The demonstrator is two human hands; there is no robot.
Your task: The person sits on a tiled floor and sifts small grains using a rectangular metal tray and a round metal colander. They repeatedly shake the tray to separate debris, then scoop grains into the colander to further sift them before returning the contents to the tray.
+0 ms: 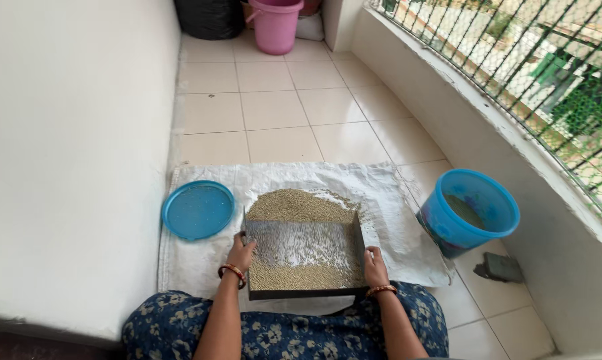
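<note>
At the far left a white wall (67,167) ran along the tiled floor (274,110). Beside it a round blue lid (197,209) lay flat on the left edge of a white woven sack (194,263) spread over the tiles.

The left hand (240,254) came next, its forearm rising straight from the lap with red and gold bangles (233,271) at the wrist. Its fingers were curled shut around the left wall of a dark metal sieve tray (305,253), thumb on the outer side. The tray sat between both hands, just above the sack and close to the knees, its open far end facing a heap of small pale grains (299,205) piled on the sack. More grains lay in a band along the tray's near wall, with the shiny mesh bare in the middle.

The right hand (375,265) mirrored the other, closed over the tray's right wall near its near corner, a bangle on that wrist too. Both arms were bent in toward the body, above a blue floral garment (301,337).

Further right a blue bucket (469,211) stood on the tiles just beside the sack's corner, a little grain visible at its bottom. A small dark block (499,267) lay near it. A white ledge curved along the right under a metal grille (547,73). At the back stood a pink bucket (275,25) and a black bag (209,18).
</note>
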